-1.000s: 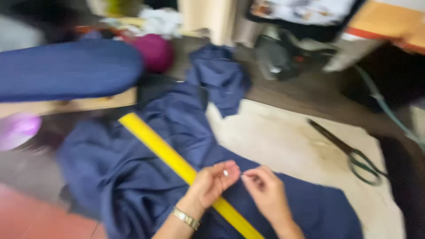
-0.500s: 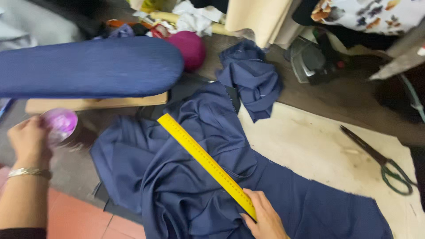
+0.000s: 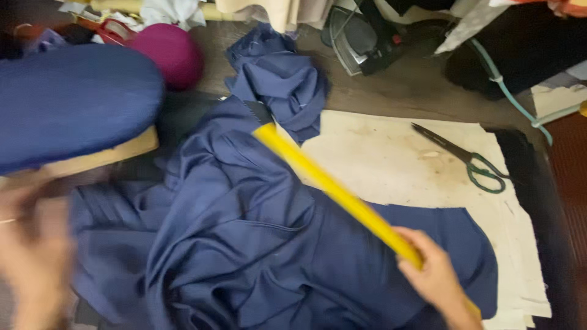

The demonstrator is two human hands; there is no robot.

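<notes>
A navy blue cloth (image 3: 257,244) lies crumpled over a cream sheet (image 3: 391,159) on the work surface. A long yellow ruler (image 3: 324,183) slants across the cloth from upper left to lower right. My right hand (image 3: 435,280) grips the ruler's lower end at the bottom right. My left hand (image 3: 32,256) is a blur at the bottom left, by the cloth's left edge. Whether its fingers hold anything is hidden by the blur.
A padded blue pressing board (image 3: 67,101) on a wooden base fills the upper left. Green-handled scissors (image 3: 471,162) lie on the cream sheet at right. A magenta ball (image 3: 170,52), an iron (image 3: 358,36) and a green hose (image 3: 507,91) sit along the back.
My left hand has come down from the purple object at the far left to the cloth's edge. The ruler has swung and the cloth is more bunched. The view shifted right.
</notes>
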